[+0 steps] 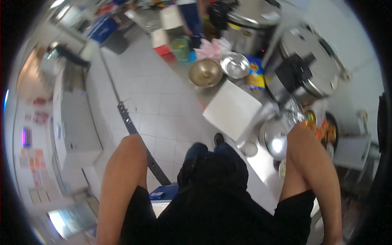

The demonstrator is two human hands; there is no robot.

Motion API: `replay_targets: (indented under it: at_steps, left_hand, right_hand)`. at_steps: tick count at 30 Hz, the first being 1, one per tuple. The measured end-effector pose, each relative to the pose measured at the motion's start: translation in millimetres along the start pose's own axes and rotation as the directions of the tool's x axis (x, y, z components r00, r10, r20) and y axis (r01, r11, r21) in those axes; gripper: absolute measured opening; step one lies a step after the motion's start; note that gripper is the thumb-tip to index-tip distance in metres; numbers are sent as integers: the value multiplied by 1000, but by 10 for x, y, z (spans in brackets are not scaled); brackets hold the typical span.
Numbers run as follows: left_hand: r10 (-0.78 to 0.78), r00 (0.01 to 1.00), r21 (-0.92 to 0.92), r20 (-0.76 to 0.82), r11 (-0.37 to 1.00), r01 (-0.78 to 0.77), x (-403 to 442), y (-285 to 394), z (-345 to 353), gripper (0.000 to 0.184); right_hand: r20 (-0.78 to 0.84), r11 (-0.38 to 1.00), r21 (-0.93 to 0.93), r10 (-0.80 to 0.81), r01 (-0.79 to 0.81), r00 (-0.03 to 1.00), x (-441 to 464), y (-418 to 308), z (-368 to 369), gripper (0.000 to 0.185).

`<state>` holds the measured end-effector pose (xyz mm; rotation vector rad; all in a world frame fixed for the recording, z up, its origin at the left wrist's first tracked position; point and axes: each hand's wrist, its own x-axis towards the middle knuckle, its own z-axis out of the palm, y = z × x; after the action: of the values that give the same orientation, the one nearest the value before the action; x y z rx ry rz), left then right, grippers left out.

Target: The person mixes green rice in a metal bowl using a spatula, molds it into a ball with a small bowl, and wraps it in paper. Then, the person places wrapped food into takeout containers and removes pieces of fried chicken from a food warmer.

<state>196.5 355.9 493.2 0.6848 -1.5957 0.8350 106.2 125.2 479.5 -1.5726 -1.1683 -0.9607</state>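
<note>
Both arms [116, 179] bend back, perhaps reaching headward; neither grip shows, so open or closed, I cannot tell. Ahead of the right grip, the box [232, 108] sits flat on the surface [263, 168], likely for stability.

The left hand and right hand are out of view, the left forearm [109, 200] and right forearm [328, 192] cut off low in the picture. The right elbow [301, 130] partly hides blurred orange food [324, 131]. Another person [190, 15] is cropped above; wall papers [40, 165] are unreadable.
</note>
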Motion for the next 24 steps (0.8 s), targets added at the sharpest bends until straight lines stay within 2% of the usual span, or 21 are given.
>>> replay_targets:
  at_steps: [4, 5, 6, 7, 8, 9, 10, 11, 12, 13, 14, 15, 17, 18, 19, 20, 21, 22, 23, 24]
  left_hand:
    - [-86, 985, -239, -147, 970, 49, -734, -571, -61, 22]
    - [-165, 971, -313, -176, 944, 103, -1101, -724, -50, 22]
    - [-402, 911, -408, -89, 849, 335, -1688, -876, -64, 21]
    - [-745, 626, -390, 233, 518, 762, -2426, -1074, -64, 21]
    - [-843, 168, -196, 511, 76, 978, -3048, -1373, 60, 21]
    - [-742, -123, 129, 659, -49, 990, -3197, -1769, 609, 42]
    - [-768, -157, 498, 621, 233, 835, -3655, -1710, 723, 50]
    - [-806, -128, 746, 578, 459, 483, -4291, -1604, 822, 59]
    - [-778, -112, 708, 618, 489, 509, -4768, -1506, 866, 59]
    - [-709, -199, 705, 676, 544, 455, -5198, -1375, 812, 63]
    - [-632, -288, 691, 720, 609, 389, -5402, -1329, 786, 67]
    - [-590, -282, 652, 757, 650, 391, -5411, -1320, 794, 67]
    - [-659, -178, 665, 731, 627, 407, -5407, -1278, 858, 65]
    - [-709, -66, 682, 702, 642, 350, -5463, -1227, 950, 55]
    - [-680, -65, 650, 731, 664, 370, -5444, -1132, 1000, 55]
    - [-635, 66, 464, 770, 628, 624, -5381, -1037, 1043, 47]
    - [-614, 201, 224, 764, 543, 809, -5284, -940, 1101, 40]
    - [-531, 298, 90, 793, 587, 805, -5120, -772, 1213, 36]
    - [-519, 312, 63, 796, 584, 809, -4958, -642, 1346, 36]
    - [-474, 301, 50, 828, 597, 801, -4823, -524, 1468, 42]
  right_hand:
    - [-6, 979, -103, 174, -174, 985, -79, 34, -29, 16]
    - [-20, 967, -137, 212, -213, 977, -123, 0, -16, 17]
    - [-37, 952, -158, 260, -263, 965, -159, -62, -7, 18]
    - [-64, 931, -189, 306, -313, 950, -208, -112, 28, 19]
    - [-107, 897, -223, 367, -382, 924, -267, -140, 86, 19]
    - [-146, 858, -235, 433, -457, 889, -330, -176, 155, 20]
    - [-206, 798, -229, 520, -558, 829, -426, -221, 224, 21]
    - [-298, 703, -197, 621, -683, 725, -582, -263, 343, 22]
    - [-433, 536, -135, 725, -833, 537, -827, -273, 530, 23]
    - [-594, 310, -15, 762, -951, 258, -1141, -237, 743, 24]
    - [-729, 115, 183, 682, -976, -57, -1598, -107, 998, 25]
    - [-810, 68, 392, 498, -918, -309, -2250, 57, 1341, 21]
    - [-787, -34, 581, 232, -813, -572, -3181, -169, 2124, 21]
    - [-698, 25, 714, 105, -700, -708, -3382, -342, 2460, 21]
    - [-568, 99, 819, -4, -566, -823, -3492, -509, 2725, 22]
    - [-562, 102, 820, -43, -563, -826, -3615, -630, 2837, 22]
    - [-670, -62, 741, -128, -668, -731, -3718, -757, 2907, 20]
    - [-771, -235, 637, -182, -734, -610, -3719, -863, 2880, 19]
    - [-773, -239, 635, -207, -735, -600, -3772, -948, 2773, 19]
    - [-863, -351, 504, -226, -789, -451, -3787, -964, 2492, 19]
